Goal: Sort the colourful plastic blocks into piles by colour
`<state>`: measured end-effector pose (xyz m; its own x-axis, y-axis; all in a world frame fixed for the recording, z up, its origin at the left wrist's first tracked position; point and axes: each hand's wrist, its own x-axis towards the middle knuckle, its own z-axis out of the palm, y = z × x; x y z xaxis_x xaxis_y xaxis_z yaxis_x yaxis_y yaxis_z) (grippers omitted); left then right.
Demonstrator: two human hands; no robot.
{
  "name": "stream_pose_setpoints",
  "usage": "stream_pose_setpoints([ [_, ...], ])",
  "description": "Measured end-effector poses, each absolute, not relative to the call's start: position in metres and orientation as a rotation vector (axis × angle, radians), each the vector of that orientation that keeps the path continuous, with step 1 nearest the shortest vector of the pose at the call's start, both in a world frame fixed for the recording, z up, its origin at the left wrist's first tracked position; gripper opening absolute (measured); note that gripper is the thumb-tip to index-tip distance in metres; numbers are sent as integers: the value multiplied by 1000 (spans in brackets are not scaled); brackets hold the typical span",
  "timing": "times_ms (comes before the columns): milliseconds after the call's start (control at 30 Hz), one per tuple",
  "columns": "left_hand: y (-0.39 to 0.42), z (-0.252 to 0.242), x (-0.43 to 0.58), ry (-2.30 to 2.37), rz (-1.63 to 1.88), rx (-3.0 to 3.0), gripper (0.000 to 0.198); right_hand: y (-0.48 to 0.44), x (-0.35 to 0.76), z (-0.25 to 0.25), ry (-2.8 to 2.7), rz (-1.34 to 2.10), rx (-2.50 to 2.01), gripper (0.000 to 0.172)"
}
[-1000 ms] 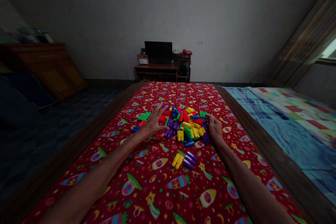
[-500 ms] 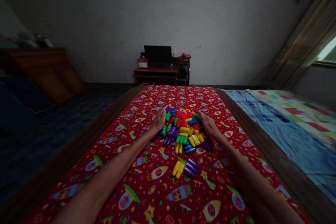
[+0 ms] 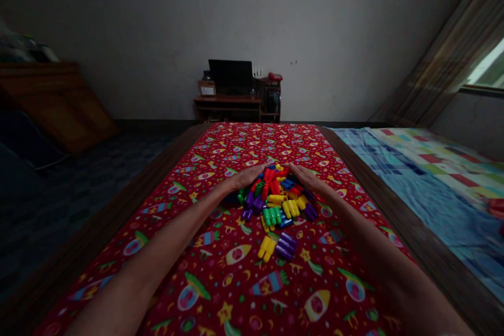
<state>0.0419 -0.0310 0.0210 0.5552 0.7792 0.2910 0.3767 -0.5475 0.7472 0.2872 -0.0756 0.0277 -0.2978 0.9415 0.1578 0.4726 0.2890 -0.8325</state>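
A heap of plastic building blocks (image 3: 273,197) in red, yellow, green, blue and purple lies on a red patterned cloth (image 3: 236,294). My left hand (image 3: 251,176) curves around the far left side of the heap, fingers stretched out. On the far right side, my right hand (image 3: 305,176) lies against the blocks with its fingers extended too. The fingertips of both hands point toward each other behind the heap, and neither hand grips a block. Closer to me, apart from the heap, lie a yellow block (image 3: 266,248) and a purple block (image 3: 285,246), side by side.
The cloth covers a long table with dark wooden edges (image 3: 366,194). Beyond its far end stands a desk (image 3: 228,101) with a black monitor (image 3: 230,76). A bed with a blue sheet (image 3: 417,205) is to the right, and a wooden cabinet (image 3: 59,107) to the left.
Both hands have turned inward, and their fingertips have come closer together behind the heap. The heap is more compact. The yellow and purple blocks in front stay in place.
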Motion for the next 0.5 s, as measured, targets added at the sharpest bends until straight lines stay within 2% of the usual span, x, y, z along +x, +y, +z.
stream_pose_setpoints([
  [167, -118, 37, 24, 938, 780, 2606, 63, -135, 318, 17, -1910, 672, -1331, 66],
  [300, -190, 26, 45, 498, 484, 2982, 57, -174, 304, -18, -1983, 535, -1367, 68],
  [400, -203, 15, 62, 444, 479, 3122, 42, -187, 278, -30, -1915, 500, -1354, 68],
  [500, -183, 14, 64, 555, 552, 3217, 36, -189, 260, -20, -1826, 554, -1263, 67],
])
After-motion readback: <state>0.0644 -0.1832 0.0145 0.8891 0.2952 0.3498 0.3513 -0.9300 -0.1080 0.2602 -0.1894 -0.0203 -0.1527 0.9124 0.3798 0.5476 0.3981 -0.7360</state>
